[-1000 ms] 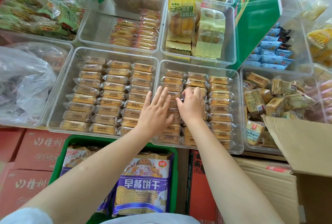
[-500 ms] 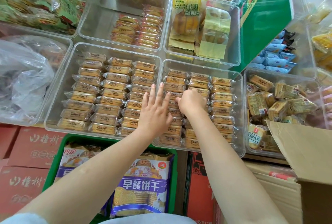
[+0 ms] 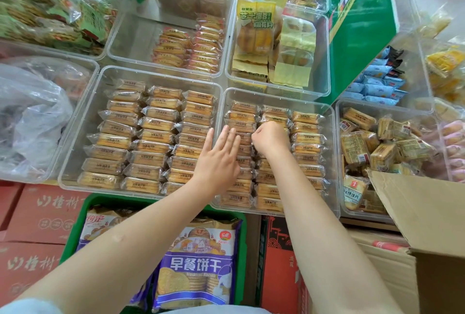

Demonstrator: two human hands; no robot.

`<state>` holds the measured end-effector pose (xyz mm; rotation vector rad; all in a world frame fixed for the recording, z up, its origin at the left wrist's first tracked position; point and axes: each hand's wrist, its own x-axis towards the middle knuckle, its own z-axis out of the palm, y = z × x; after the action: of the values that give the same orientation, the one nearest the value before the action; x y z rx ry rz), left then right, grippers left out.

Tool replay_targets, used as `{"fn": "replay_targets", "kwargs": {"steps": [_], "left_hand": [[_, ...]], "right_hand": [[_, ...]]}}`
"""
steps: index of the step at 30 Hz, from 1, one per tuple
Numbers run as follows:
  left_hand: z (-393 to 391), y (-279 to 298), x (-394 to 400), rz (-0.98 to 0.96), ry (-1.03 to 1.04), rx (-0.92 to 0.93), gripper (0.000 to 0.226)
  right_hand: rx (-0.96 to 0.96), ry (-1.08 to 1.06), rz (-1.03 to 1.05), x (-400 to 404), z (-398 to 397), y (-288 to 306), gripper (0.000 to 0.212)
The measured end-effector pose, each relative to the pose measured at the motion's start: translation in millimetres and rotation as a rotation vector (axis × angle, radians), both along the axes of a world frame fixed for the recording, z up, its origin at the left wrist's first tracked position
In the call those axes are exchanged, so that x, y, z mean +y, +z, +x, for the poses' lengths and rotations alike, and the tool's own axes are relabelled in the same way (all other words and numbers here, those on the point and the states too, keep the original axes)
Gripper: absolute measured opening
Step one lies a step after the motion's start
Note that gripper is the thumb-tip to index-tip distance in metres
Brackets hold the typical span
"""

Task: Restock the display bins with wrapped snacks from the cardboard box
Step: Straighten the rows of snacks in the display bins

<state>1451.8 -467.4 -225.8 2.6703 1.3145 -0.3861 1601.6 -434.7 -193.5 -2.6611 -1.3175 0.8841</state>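
Right hand (image 3: 270, 137), flat a second ago, now clenched into middle row of snack packs (image 3: 305, 148), contents hidden; left hand (image 3: 218, 160) released, flat: straightening centre bin (image 3: 331, 162), nearly full.

Red printed cartons (image 3: 42, 215) stacked below display level; green crate (image 3: 75, 238) between them; crumpled clear plastic bag (image 3: 30, 117) at left; even daylight.
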Motion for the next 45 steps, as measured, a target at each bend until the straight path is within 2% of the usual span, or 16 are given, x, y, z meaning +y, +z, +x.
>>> {"fn": "replay_targets", "kwargs": {"steps": [2, 4, 7, 10, 15, 17, 21, 23, 27, 31, 33, 38, 42, 45], "left_hand": [[2, 1, 5, -0.015, 0.013, -0.014, 0.069], [5, 0, 10, -0.029, 0.017, -0.028, 0.071], [10, -3, 17, -0.025, 0.012, -0.01, 0.074], [10, -5, 19, -0.017, 0.028, -0.01, 0.076], [9, -6, 19, -0.033, 0.025, -0.057, 0.075], [9, -7, 20, -0.039, 0.024, -0.076, 0.075], [9, -10, 19, -0.038, 0.036, -0.117, 0.079], [9, -11, 20, -0.032, 0.039, -0.138, 0.08], [8, -12, 19, -0.007, 0.053, -0.166, 0.081], [4, -15, 16, 0.057, 0.174, -0.193, 0.084], [4, -16, 15, 0.039, 0.24, -0.181, 0.087], [4, -14, 16, -0.02, 0.271, -0.194, 0.088], [2, -14, 16, -0.045, 0.274, -0.222, 0.089], [1, -15, 18, -0.051, 0.267, -0.233, 0.089]], "right_hand": [[0.066, -0.107, 0.197, 0, 4, 13, 0.023], [0.259, -0.181, 0.308, 2, 1, 23, 0.025], [0.499, -0.208, 0.207, 8, -17, 27, 0.055], [0.516, -0.197, 0.189, 7, -29, 18, 0.064], [0.525, -0.32, 0.258, 9, -29, 9, 0.07], [0.563, -0.342, 0.217, 9, -27, 8, 0.08], [0.734, -0.309, 0.132, 5, -32, 16, 0.113], [0.779, -0.253, 0.13, 3, -34, 20, 0.12], [0.815, -0.224, 0.135, 1, -19, 31, 0.111], [0.66, -0.266, 0.324, 2, -8, 32, 0.069], [0.71, -0.26, 0.331, 3, -11, 29, 0.063], [0.733, -0.335, 0.294, 11, -15, 24, 0.072], [0.76, -0.485, 0.315, 12, -9, 19, 0.111], [0.758, -0.509, 0.326, 9, -9, 19, 0.108]]}}
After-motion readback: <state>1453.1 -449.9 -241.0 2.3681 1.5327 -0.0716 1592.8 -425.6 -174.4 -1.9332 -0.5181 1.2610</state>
